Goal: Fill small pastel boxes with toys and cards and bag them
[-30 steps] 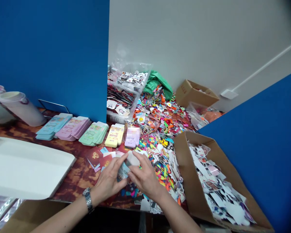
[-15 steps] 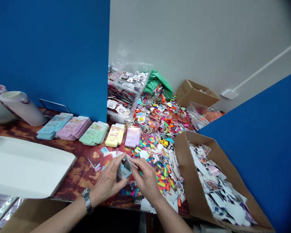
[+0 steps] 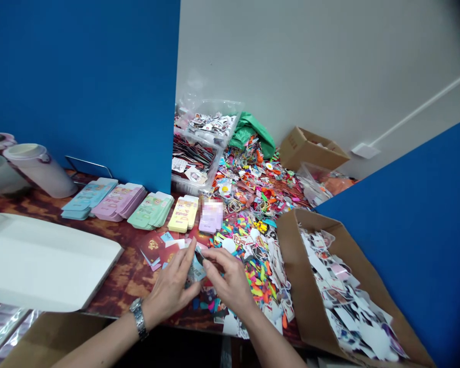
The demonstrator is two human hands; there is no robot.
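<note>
A small light-blue paper box [image 3: 197, 271] is held above the front of the table. My left hand [image 3: 170, 286] wraps around its left side, with the thumb underneath. At the box's upper right edge, my right hand [image 3: 230, 281] has its thumb and fingertips pinched together. A dark patch shows by those fingertips; whether it is the box's opening or a separate piece, I cannot tell. Just behind the hands lie red printed cards [image 3: 153, 247]. Flat stacks of light-blue [image 3: 89, 198], pink [image 3: 118, 202], green [image 3: 150, 210], yellow [image 3: 183, 213] and lilac [image 3: 210, 217] packets stand in a row beyond.
To the right, a cardboard box [image 3: 291, 271] holds loose paper cutouts. Colourful small trinkets [image 3: 256, 255] cover the table up to clear plastic bins [image 3: 214, 176] and a green bag [image 3: 253, 135]. On the left are a white tray [image 3: 46, 260] and a pale jug [image 3: 42, 171].
The upper edge of the box, raised and gaping before, now looks pressed lower. My right fingertips have shifted slightly left onto it, and a dark patch shows there.
</note>
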